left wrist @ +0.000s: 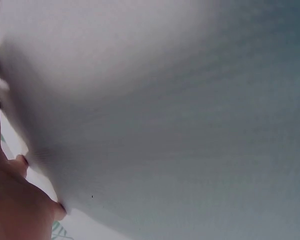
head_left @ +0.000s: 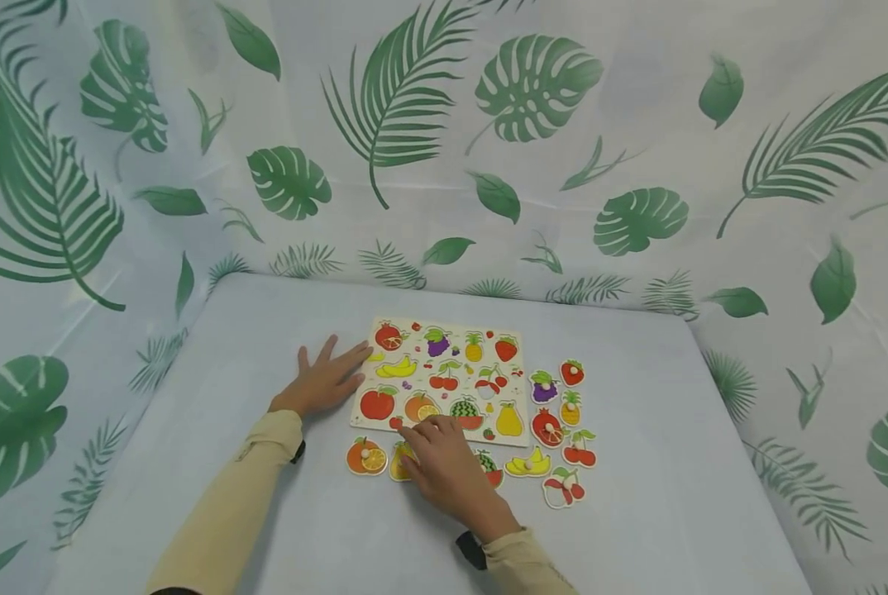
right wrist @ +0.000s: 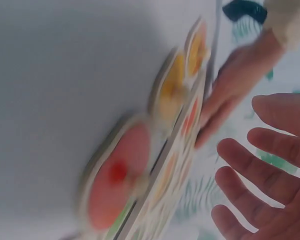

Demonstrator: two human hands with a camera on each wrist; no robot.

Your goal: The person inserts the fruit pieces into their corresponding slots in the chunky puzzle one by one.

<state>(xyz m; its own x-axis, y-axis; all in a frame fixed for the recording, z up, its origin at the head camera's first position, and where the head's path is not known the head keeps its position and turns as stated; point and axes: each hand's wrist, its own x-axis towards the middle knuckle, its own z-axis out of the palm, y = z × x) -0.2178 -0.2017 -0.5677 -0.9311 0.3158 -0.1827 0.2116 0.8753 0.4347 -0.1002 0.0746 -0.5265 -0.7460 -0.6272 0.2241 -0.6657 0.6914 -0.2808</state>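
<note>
One white rectangular fruit-printed board on a white surface

Nearest, the right hand, fingers apart and grip empty, hovers over flat, knobbed, fruit-shaped pieces along the board's near edge. Farther off, the left hand, grip wide and likewise empty, has fingertips at the board's left edge. Behind hangs white leaf-printed cloth.

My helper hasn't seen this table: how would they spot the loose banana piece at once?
On the pale table, find the flat fruit puzzle board. Just off its near edge, by the right corner in the head view, lies the banana piece, between the watermelon piece and a red-and-white fruit piece. Unlike both neighbours, it shows no red, just a curved yellow bunch.
</note>
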